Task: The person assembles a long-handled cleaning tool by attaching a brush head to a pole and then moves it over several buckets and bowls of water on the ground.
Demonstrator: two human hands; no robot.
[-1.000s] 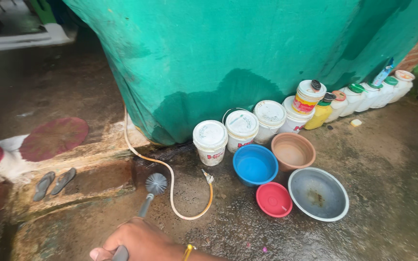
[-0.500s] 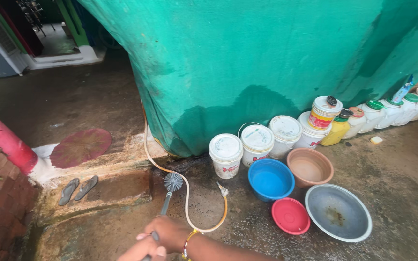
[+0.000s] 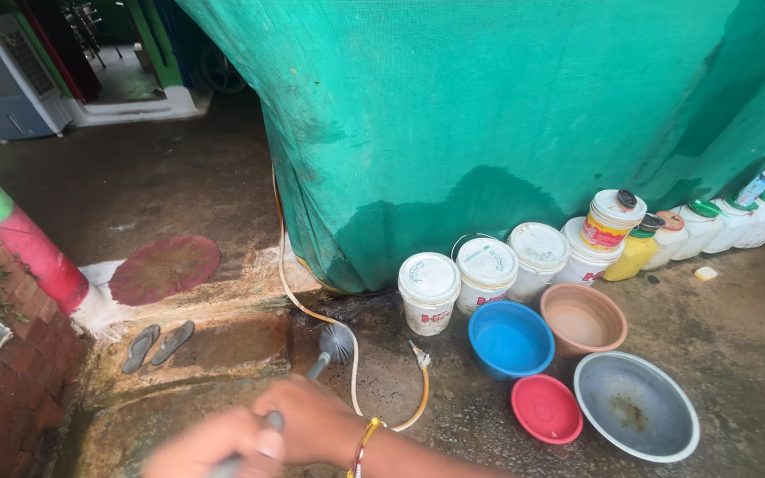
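Note:
My right hand (image 3: 312,423), with a yellow bangle on its wrist, is shut on the grey handle of a long brush (image 3: 319,365). The round bristle head (image 3: 336,341) rests on the wet concrete by the corner of a low step. Blurred at the bottom edge, my left hand (image 3: 210,447) grips the handle's lower end just behind the right hand. A cream and orange hose (image 3: 353,381) loops on the ground right beside the brush head.
A green tarpaulin (image 3: 506,115) hangs ahead. At its foot stand white lidded buckets (image 3: 428,288) and jars. In front lie a blue basin (image 3: 511,339), brown basin (image 3: 582,320), red bowl (image 3: 546,409) and grey metal basin (image 3: 636,405). Slippers (image 3: 159,345) and a maroon mat (image 3: 165,268) lie on the left.
My left hand has come up onto the handle behind the right hand. Both hands and the brush shifted right, and the brush head now sits against the step corner.

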